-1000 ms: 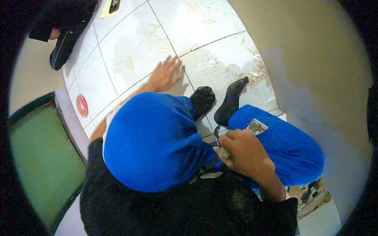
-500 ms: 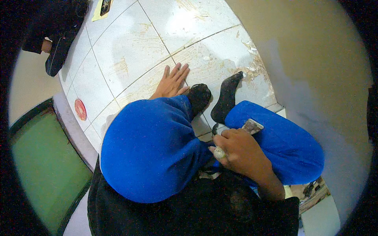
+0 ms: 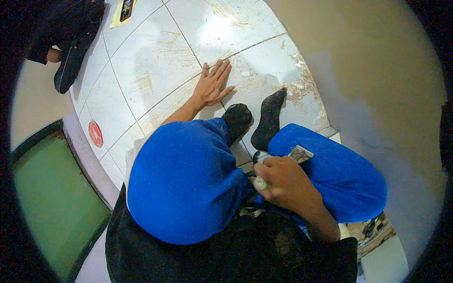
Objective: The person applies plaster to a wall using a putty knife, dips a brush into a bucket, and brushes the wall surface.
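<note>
My left hand [image 3: 213,85] lies flat with fingers spread on the white tiled floor [image 3: 155,61], beyond my raised blue-trousered left knee. In my right hand [image 3: 289,181] is a scraper [image 3: 300,154], its broad, smeared blade pointing away to the right over my right leg. The pale end of its handle sticks out on the left of the fist. A dark curved piece shows beside the fingers; I cannot tell what it is. My feet in black socks [image 3: 270,118] rest on the tiles between the two hands.
Pale flakes and brown residue [image 3: 304,85] lie along the wall [image 3: 368,85] at right. Brownish streaks mark several tiles. Another person's dark shoe [image 3: 71,66] is at the upper left, near a phone [image 3: 126,9] on yellow paper. A red round sticker [image 3: 95,134] and green panel [image 3: 61,203] are left.
My left hand has slid farther forward and slightly right along the floor, showing more of the forearm. My right hand still holds the scraper in nearly the same place.
</note>
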The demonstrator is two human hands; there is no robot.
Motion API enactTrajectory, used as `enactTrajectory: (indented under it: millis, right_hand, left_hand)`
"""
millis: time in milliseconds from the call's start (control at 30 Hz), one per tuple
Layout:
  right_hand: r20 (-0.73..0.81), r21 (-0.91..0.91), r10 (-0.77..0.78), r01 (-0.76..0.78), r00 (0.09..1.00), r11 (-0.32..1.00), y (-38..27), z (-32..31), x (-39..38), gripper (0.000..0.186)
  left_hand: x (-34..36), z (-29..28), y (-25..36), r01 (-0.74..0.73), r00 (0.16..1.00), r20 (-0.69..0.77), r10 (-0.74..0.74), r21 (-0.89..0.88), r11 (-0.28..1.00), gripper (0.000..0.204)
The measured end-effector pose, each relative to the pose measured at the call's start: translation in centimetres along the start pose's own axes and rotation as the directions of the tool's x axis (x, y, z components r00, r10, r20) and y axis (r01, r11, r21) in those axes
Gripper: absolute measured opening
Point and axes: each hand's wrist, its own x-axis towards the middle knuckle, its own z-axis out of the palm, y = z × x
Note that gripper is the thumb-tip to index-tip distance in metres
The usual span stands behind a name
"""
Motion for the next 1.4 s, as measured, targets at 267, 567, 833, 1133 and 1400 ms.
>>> enactTrajectory:
  millis: [267,567,833,1133,1400]
  right_hand:
    - [0.028,0.001,-0.002,0.002,1.000,1.000,-0.2,-0.4,0.3,0.029]
    - [0.008,-0.020,0.000,0.000,1.000,1.000,0.0,-0.2,0.2,0.029]
    - [-0.015,0.016,0.015,-0.014,1.000,1.000,-0.2,0.1,0.2,0.026]
    - [0.029,-0.037,0.029,-0.028,0.999,0.999,-0.1,0.4,0.4,0.025]
    - [0.082,-0.097,0.044,-0.036,0.996,0.995,0.2,0.5,0.5,0.024]
  left_hand:
    - [1.7,0.1,0.2,0.093,0.993,-0.081,-0.091,0.025,0.995,0.075]
    - [1.8,0.6,-0.3,0.179,0.978,-0.125,-0.167,0.096,0.979,0.072]
    - [1.7,0.4,-0.3,0.175,0.978,-0.128,-0.166,0.063,0.983,0.068]
    - [3.8,0.3,-0.6,0.190,0.976,-0.123,-0.178,0.092,0.978,0.070]
    - [6.2,0.5,-1.2,0.102,0.990,-0.111,-0.090,0.105,0.989,0.067]
